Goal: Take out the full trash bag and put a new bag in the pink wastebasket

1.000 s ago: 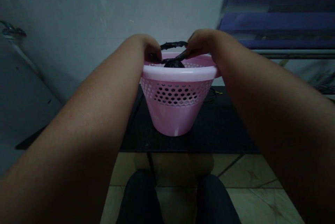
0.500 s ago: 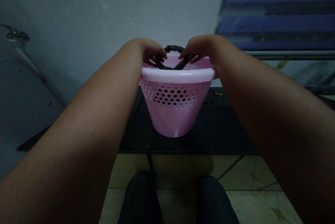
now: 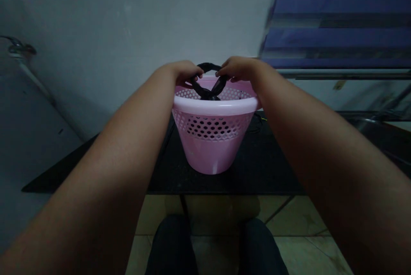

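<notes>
A pink plastic basket (image 3: 212, 138) with a perforated upper band stands on a black table (image 3: 266, 168). Inside it sits a black plastic bag, of which only the twisted handles (image 3: 208, 91) show above the rim. My left hand (image 3: 184, 73) and my right hand (image 3: 237, 68) are both over the basket's mouth, each pinching one black handle. The two handles cross and loop between my fingers just above the rim. The bag's body is hidden by the basket wall.
A pale grey wall rises behind the table, with a metal fixture (image 3: 17, 48) at the far left. Blue-striped blinds (image 3: 337, 22) fill the upper right. A thin cable (image 3: 261, 117) lies behind the basket. My knees (image 3: 218, 245) and a tiled floor show below the table edge.
The handles, stretched flat between my hands a second ago, are now crossed into a loop. My hands have come closer together over the basket. The camera has tilted slightly, so the basket appears lower.
</notes>
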A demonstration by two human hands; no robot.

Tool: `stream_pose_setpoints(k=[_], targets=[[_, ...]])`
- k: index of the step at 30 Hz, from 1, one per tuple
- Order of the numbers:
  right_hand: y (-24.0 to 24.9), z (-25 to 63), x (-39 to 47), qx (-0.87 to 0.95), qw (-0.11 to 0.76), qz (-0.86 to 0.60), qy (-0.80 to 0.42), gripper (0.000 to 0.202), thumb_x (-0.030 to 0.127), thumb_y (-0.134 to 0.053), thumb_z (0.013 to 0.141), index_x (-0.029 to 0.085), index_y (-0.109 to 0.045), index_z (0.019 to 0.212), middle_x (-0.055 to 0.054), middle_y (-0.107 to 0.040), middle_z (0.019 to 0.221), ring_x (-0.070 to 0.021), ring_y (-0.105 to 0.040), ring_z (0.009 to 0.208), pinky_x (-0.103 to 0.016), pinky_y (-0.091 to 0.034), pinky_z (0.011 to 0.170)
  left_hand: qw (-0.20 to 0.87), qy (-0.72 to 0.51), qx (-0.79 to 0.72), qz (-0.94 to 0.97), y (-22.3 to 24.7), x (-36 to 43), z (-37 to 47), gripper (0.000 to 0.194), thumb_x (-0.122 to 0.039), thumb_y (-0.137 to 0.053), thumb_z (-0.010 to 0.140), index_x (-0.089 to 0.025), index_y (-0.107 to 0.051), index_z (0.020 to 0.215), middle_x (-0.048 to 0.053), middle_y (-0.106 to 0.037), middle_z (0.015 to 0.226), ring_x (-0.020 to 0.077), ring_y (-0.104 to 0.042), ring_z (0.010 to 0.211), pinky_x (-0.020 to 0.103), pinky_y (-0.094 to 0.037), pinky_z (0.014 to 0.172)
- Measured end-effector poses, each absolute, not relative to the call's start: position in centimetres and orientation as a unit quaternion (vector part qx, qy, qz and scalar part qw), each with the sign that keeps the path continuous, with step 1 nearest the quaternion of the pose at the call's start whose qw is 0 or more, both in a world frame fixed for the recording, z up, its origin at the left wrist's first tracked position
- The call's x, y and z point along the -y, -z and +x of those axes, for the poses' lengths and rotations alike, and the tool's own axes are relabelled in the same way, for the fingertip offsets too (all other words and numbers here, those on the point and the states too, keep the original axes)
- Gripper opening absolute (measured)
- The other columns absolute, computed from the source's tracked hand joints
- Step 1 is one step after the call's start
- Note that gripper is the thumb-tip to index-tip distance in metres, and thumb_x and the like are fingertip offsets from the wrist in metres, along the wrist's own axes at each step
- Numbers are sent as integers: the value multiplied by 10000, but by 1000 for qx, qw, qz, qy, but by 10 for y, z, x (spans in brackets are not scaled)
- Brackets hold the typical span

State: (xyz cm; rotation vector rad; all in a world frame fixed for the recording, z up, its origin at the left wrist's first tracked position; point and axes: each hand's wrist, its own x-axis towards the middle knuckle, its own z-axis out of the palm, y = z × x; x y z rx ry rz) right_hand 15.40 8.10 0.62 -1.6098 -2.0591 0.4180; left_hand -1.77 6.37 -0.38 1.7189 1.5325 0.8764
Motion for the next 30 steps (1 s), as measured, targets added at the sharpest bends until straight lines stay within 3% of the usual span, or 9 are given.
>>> stream_pose_setpoints(k=[4,10,15,20,23,26,28,30], targets=[[-5,150,-70,748,254,-584,-188,98,221,-655,818,138,-641,769,-40,-550,666,-105,-521,629,-212,-434,540,323,-356,-581,657,6,-59,-14,237,-187,-548,828,-187,-519,593,-4,-450,536,128,-464,545,259,-409,552],[-6,149,-62,731,273,-572,-253,184,215,-592,866,129,-582,703,-31,-528,652,-70,-441,538,-204,-346,480,367,-364,-540,664,3,-51,-14,280,-190,-477,882,-187,-533,608,14,-525,551,141,-536,574,264,-437,603],[-5,152,-67,712,289,-563,-304,193,220,-563,891,124,-561,723,7,-462,565,-49,-371,470,-185,-274,436,351,-358,-530,684,1,-51,-18,309,-163,-489,869,-183,-503,561,-10,-459,506,106,-407,465,251,-378,519],[-1,155,-72,710,316,-511,-368,150,163,-503,914,110,-563,788,-28,-573,672,-38,-396,467,-185,-298,434,404,-389,-510,652,5,-58,-17,233,-162,-509,865,-171,-540,634,-2,-465,542,105,-416,487,245,-369,496],[0,155,-73,705,327,-503,-377,158,154,-500,913,106,-545,770,-11,-533,614,-43,-404,461,-188,-307,434,412,-408,-503,642,7,-59,-15,214,-165,-486,885,-159,-585,695,20,-494,557,120,-465,537,254,-425,529],[-1,154,-71,714,325,-506,-357,158,97,-514,877,114,-516,720,23,-449,543,-44,-379,446,-194,-286,425,415,-431,-494,631,9,-57,-15,178,-239,-500,924,-138,-642,957,92,-644,858,169,-599,766,321,-519,683],[-3,152,-68,720,324,-510,-341,161,13,-507,824,118,-503,703,28,-439,544,-42,-377,452,-196,-285,431,416,-446,-487,626,11,-55,-15,291,-309,-553,914,-158,-586,1161,107,-612,1146,211,-616,956,405,-531,805],[-4,150,-65,716,333,-511,-340,185,-44,-480,784,118,-495,695,26,-446,561,-41,-391,466,-196,-298,446,415,-459,-482,620,13,-52,-17,361,-333,-577,902,-171,-550,1224,105,-572,1238,231,-604,1023,443,-523,847]])
